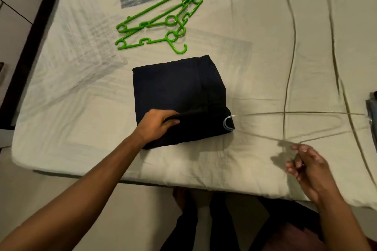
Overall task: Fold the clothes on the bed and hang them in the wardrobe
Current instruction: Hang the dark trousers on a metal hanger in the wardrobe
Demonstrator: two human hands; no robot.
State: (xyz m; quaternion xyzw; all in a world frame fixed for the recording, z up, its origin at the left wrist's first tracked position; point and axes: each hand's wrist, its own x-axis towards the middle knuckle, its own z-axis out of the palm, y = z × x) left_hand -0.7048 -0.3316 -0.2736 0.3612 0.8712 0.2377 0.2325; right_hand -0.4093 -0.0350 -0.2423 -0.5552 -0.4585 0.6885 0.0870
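A dark navy garment [175, 96] lies folded into a rectangle on the bed. My left hand [157, 125] grips its near fold, with the fingers tucked under the cloth. A clear, see-through hanger [306, 113] lies blurred to the garment's right. Its hook [228, 123] rests on the garment's near right corner. My right hand [308, 164] hovers at the bed's near edge, fingers curled, pinching the hanger's near arm at the fingertips. Green plastic hangers [161, 20] lie in a loose pile beyond the garment.
The bed [81, 128] wears a pale cream sheet with grey printed patches and long creases. A dark bed frame and tiled floor run along the left. Folded fabric [372, 106] shows at the right edge. My legs stand at the bed's near edge.
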